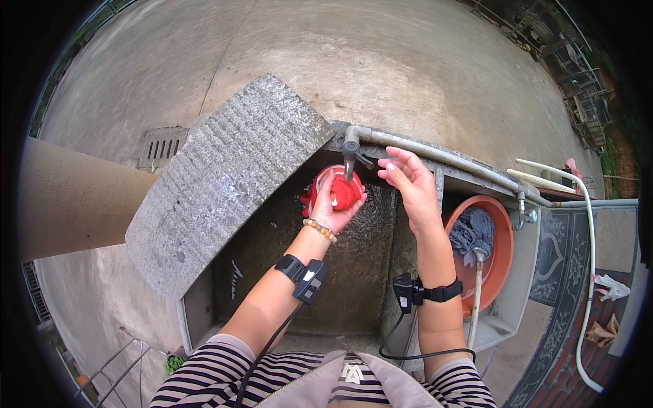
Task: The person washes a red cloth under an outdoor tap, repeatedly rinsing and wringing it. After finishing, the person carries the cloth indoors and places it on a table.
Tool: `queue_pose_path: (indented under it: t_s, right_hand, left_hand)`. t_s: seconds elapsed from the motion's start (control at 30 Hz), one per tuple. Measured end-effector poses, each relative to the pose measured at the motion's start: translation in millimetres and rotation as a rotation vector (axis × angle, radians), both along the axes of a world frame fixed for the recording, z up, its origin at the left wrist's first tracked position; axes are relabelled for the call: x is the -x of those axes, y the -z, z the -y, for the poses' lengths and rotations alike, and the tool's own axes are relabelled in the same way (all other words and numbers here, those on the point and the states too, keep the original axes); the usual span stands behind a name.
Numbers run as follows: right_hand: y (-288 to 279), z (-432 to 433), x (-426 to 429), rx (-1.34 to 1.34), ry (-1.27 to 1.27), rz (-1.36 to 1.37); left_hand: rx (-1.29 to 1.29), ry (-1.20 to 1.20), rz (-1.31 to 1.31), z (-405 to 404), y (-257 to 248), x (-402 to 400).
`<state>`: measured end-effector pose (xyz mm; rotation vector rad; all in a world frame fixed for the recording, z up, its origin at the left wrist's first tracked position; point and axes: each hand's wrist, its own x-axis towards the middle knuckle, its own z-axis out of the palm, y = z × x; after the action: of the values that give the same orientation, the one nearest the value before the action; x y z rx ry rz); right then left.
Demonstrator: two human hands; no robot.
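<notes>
Below the faucet (351, 158), inside the concrete wash basin (306, 301), my left hand (332, 206) holds a red item with white stripes (341, 187), perhaps a cloth or a shoe. Its exact kind cannot be told. Rippling water lies around it. My right hand (408, 176) is raised to the right of the faucet lever, fingers apart and slightly curled, with nothing in it.
A ridged concrete slab (229, 188) lies across the basin's left side. In the right compartment stand an orange plastic tub (505, 255) and a mop (472, 232). A pipe (444, 157) runs along the back edge; a white hose (592, 245) hangs farther right.
</notes>
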<state>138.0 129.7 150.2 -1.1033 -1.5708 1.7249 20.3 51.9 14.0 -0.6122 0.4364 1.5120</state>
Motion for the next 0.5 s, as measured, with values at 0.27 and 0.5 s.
queue_pose_path:
  t_s: [0.27,0.5]
  right_hand:
    - [3.8,12.5,11.7,-0.433,0.034,0.392]
    - [-5.6,28.4,23.9,-0.769,0.087,0.670]
  left_hand:
    - [0.070,-0.047,-0.053,-14.9,-3.2,-5.2]
    - [0.066,-0.037,-0.063,-15.4,2.5,-5.7]
